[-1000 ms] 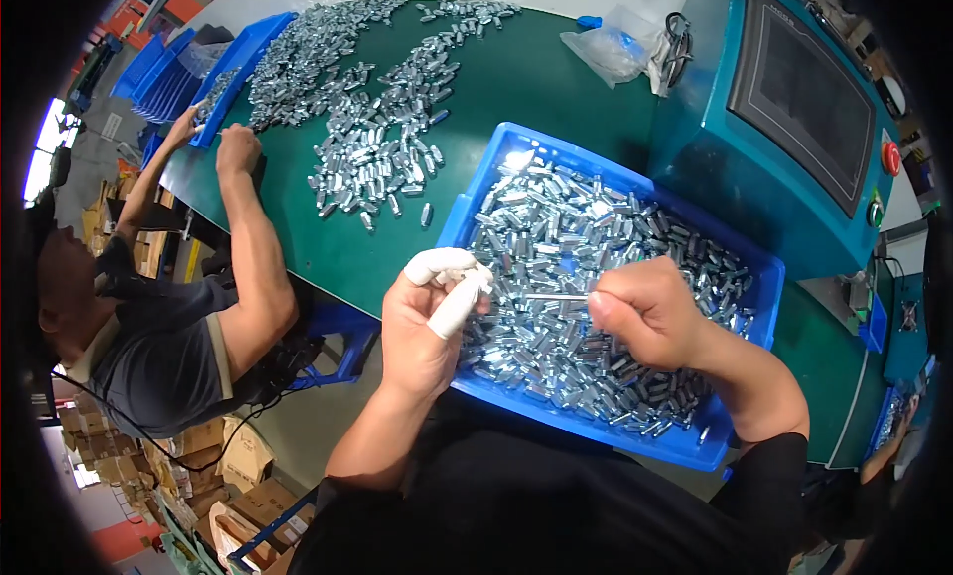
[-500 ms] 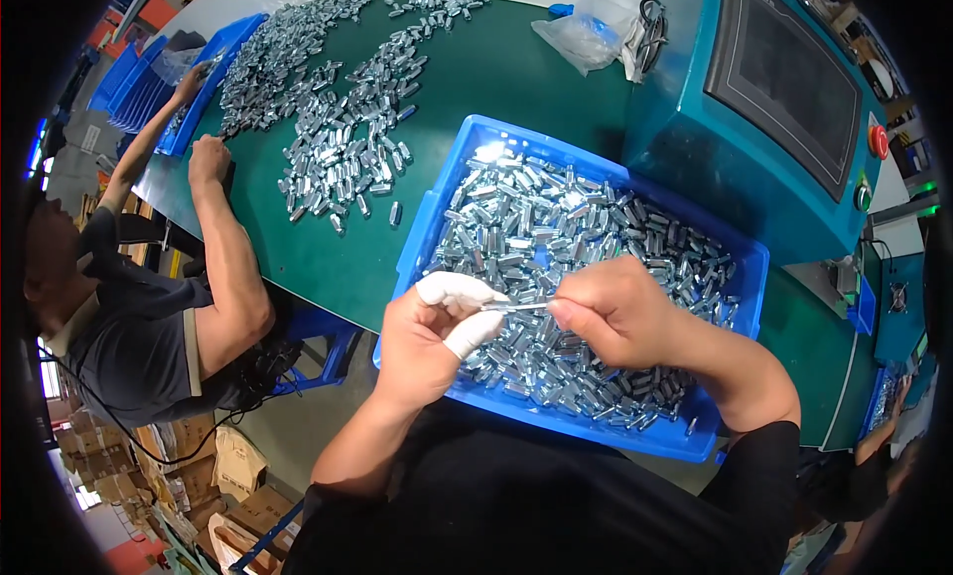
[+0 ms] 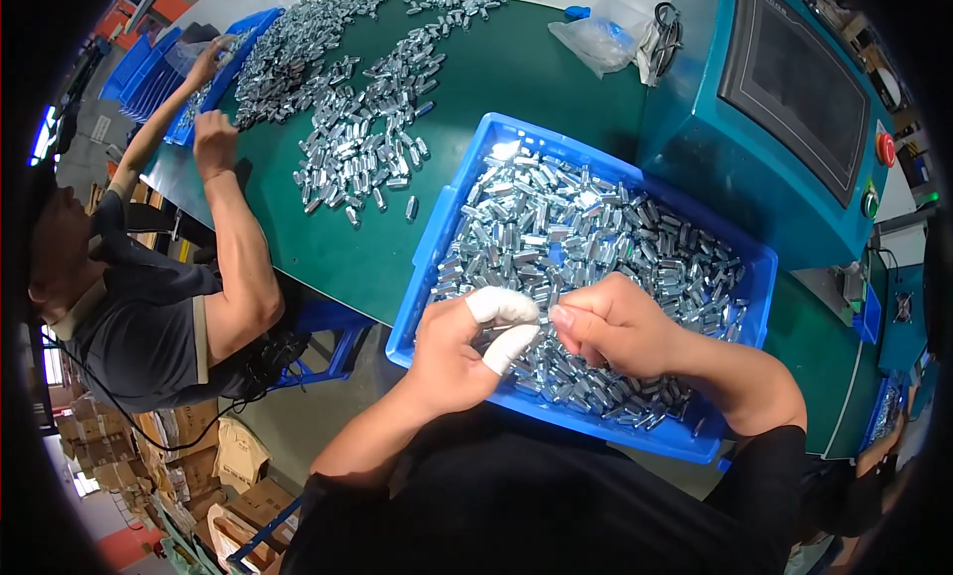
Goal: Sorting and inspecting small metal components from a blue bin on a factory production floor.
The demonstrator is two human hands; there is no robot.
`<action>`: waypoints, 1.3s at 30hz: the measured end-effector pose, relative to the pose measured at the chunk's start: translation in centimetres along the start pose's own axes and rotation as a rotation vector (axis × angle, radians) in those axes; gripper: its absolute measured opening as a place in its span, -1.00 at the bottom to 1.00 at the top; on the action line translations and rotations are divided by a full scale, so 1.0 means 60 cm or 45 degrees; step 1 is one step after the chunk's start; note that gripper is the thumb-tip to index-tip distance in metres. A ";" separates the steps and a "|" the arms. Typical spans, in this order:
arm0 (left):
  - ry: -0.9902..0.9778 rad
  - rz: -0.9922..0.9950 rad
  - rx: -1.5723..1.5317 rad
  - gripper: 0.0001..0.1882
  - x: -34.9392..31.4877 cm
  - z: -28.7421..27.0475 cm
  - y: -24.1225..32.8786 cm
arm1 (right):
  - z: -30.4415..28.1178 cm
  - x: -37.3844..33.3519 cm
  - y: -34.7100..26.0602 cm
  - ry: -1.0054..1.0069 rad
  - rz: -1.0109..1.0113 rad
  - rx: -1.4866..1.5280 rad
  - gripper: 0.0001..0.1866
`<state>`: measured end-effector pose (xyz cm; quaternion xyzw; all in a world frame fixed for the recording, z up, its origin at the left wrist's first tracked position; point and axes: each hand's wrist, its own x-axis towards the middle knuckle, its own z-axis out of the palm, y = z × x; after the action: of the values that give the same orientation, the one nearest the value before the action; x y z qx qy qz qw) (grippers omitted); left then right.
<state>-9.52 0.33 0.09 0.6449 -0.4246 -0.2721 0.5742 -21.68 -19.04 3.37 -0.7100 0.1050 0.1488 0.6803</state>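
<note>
Above the near side of a blue tray (image 3: 437, 213) full of shiny hex-shaped metal pieces (image 3: 531, 217), my two hands meet at the fingertips. White covers wrap the thumb and forefinger of my left hand (image 3: 462, 352), which are closed in a pinch; what they hold is too small to make out. My right hand (image 3: 625, 327) is curled, its thumb and forefinger pinched at the left hand's tips. A thin metal rod ran between the hands a moment ago; now the fingers mostly hide it.
A teal machine (image 3: 695, 168) with a dark screen and red button stands right of the tray. More metal pieces (image 3: 367, 138) lie on the green table (image 3: 288, 237). At left a co-worker's hand (image 3: 213, 138) is near another blue tray (image 3: 248, 39). A plastic bag (image 3: 601, 39) lies behind.
My hands have come closer together, and the rod between them now barely shows. My left hand moved right. The co-worker's hands have lifted a little; the whole view has shifted slightly.
</note>
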 end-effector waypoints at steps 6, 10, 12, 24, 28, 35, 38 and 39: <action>0.129 0.071 0.091 -0.86 0.004 0.003 -0.003 | -0.022 0.000 0.015 0.162 -0.602 -0.472 -0.59; 0.274 -0.010 0.155 -0.80 0.011 -0.005 -0.008 | -0.054 -0.015 -0.015 0.454 -0.512 -0.472 -0.60; 0.184 -0.030 0.211 -0.78 0.019 -0.012 -0.004 | -0.052 -0.012 -0.011 0.479 -0.546 -0.453 -0.60; 0.472 0.055 1.250 -0.78 0.091 -0.154 -0.102 | -0.033 -0.006 -0.002 0.390 -0.629 -0.521 -0.59; 0.466 0.175 1.301 -0.84 0.086 -0.155 -0.103 | -0.031 -0.003 0.000 0.363 -0.645 -0.536 -0.59; 0.492 -0.135 -0.055 -0.87 0.051 -0.108 -0.030 | -0.036 -0.003 0.004 0.387 -0.619 -0.504 -0.60; 0.249 -0.102 -0.273 -0.78 0.019 -0.052 0.008 | -0.036 -0.005 -0.004 0.326 -0.636 -0.531 -0.64; 0.145 -0.113 -0.273 -0.77 0.010 -0.039 0.011 | -0.036 -0.004 -0.007 0.284 -0.629 -0.559 -0.66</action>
<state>-7.43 1.01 1.28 0.6123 -0.3308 -0.3042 0.6504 -21.59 -21.18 3.89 -0.8552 -0.0309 -0.0800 0.5111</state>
